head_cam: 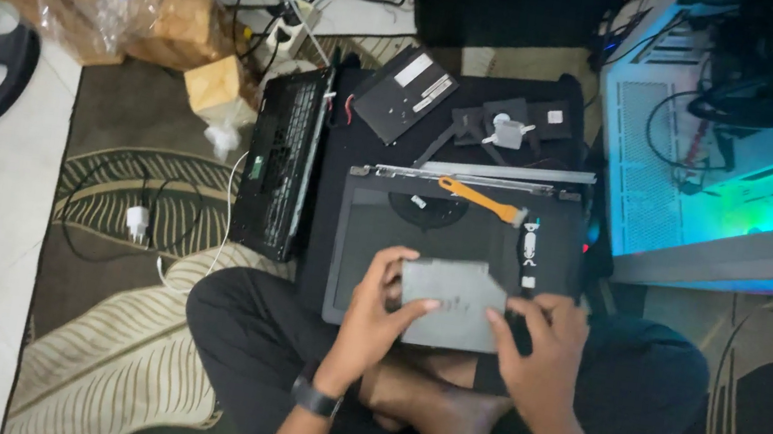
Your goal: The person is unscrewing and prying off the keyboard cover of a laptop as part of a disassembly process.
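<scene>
We sit cross-legged on the patterned rug (116, 350), with bare rug and white floor open to our left and a lit computer case (717, 163) crowding the right edge. The opened laptop base (377, 216) lies before our knees, an orange pry tool (480, 200) near its far edge. Over its near edge, our left hand (375, 321) and right hand (538, 354) both grip a flat grey drive (450, 302) between them, fingers curled on its sides.

grey flat metal drive (457, 303). dark grey laptop base (375, 226). orange pry tool (482, 200). black wristwatch (316, 398). brown rug (106, 309) with cream leaf pattern. black mat (347, 141). computer case (714, 182) glows cyan-green.
</scene>
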